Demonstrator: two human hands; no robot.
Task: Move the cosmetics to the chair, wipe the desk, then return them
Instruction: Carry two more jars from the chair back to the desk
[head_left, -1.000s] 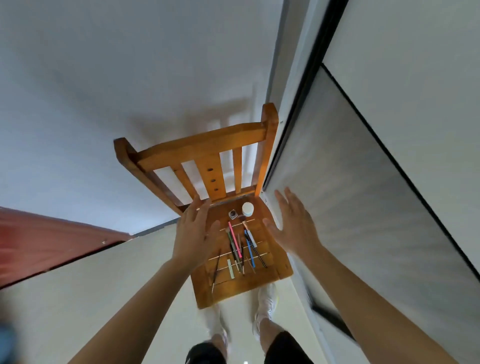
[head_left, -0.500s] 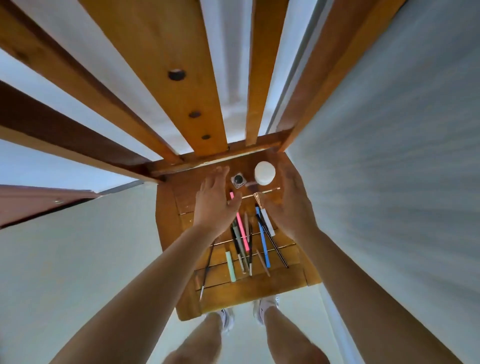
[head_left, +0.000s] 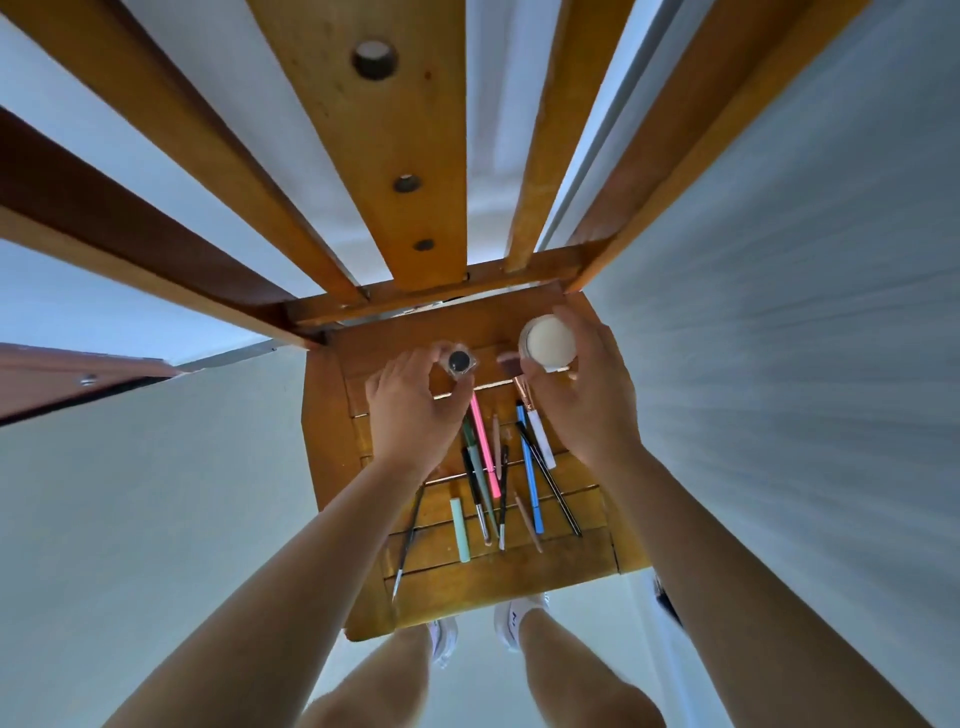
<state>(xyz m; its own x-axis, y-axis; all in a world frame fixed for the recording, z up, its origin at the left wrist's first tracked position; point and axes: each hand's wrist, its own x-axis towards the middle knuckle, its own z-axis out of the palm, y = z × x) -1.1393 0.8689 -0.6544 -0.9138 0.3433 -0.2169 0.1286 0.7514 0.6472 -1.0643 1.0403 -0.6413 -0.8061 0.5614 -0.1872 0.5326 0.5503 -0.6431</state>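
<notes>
I look straight down on a wooden chair seat (head_left: 524, 579) holding the cosmetics. My left hand (head_left: 410, 410) pinches a small clear jar with a black lid (head_left: 459, 361) near the seat's back edge. My right hand (head_left: 582, 395) grips a round white jar (head_left: 549, 343) at the back right corner. Between my hands lie several pencils and brushes, among them a pink pencil (head_left: 485, 447), a blue pencil (head_left: 530, 467), a mint green stick (head_left: 460, 530) and a rose-gold handled brush (head_left: 535, 426) partly under my right hand.
The chair's slatted backrest (head_left: 374, 156) rises close to the camera. A white wall (head_left: 805, 364) runs along the right, right beside the chair. A reddish-brown panel (head_left: 62, 379) shows at the left. My feet in white shoes (head_left: 514, 623) stand on the pale floor below the seat.
I have leaned in over the chair. Both hands went from hovering with straight fingers above the seat to closing on the two jars at the back edge.
</notes>
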